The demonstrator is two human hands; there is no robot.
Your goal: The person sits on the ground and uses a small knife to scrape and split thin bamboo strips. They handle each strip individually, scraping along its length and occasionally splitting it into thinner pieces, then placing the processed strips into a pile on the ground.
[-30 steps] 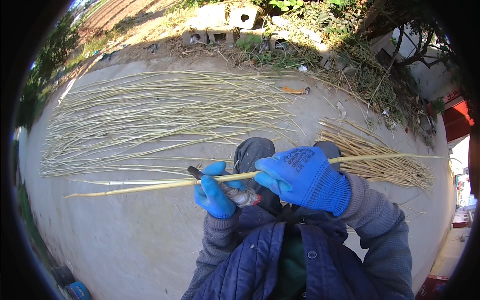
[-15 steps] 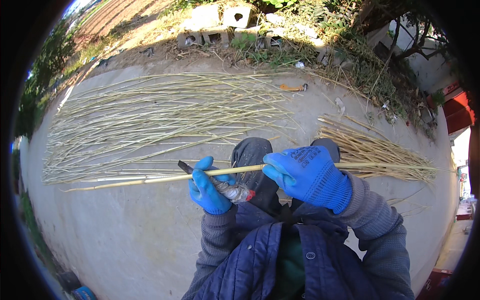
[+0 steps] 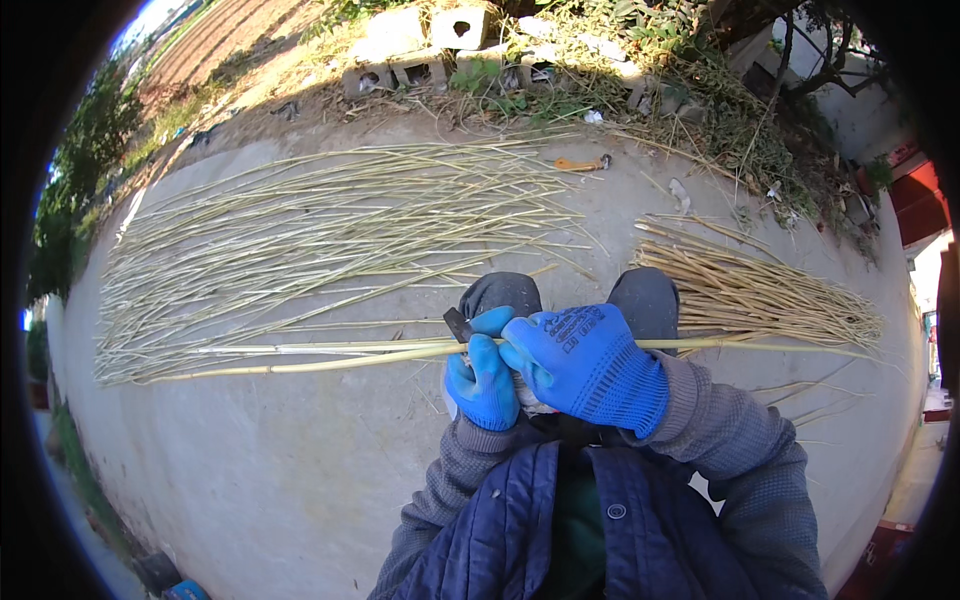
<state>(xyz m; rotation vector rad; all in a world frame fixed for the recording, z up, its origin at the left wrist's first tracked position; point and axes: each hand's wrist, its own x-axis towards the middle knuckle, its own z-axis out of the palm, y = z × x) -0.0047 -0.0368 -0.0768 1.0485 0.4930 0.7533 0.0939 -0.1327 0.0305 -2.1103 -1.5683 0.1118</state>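
Observation:
Blue work gloves cover both my hands. My left hand [image 3: 482,388] is closed around a knife, its dark blade [image 3: 458,325] jutting up past the thumb against a long, thin pale stalk [image 3: 740,343]. The knife's wrapped handle is mostly hidden behind my hands. My right hand [image 3: 590,368] grips the same stalk directly beside my left, and the two hands almost touch. Held crosswise in front of my knees, the stalk runs left over the spread stalks' near edge and right past the bundle. Where the blade meets it is too small to make out.
Many pale stalks [image 3: 330,225] lie spread on the concrete [image 3: 300,460] at the left. A yellower pile of stalks [image 3: 750,285] lies at the right. Beyond them are an orange-handled tool [image 3: 580,164], hollow concrete blocks [image 3: 420,70] and dry weeds [image 3: 720,130].
My left hand with the knife has slid right along the stalk, up to my right hand. The right hand has shifted slightly left and keeps its grip.

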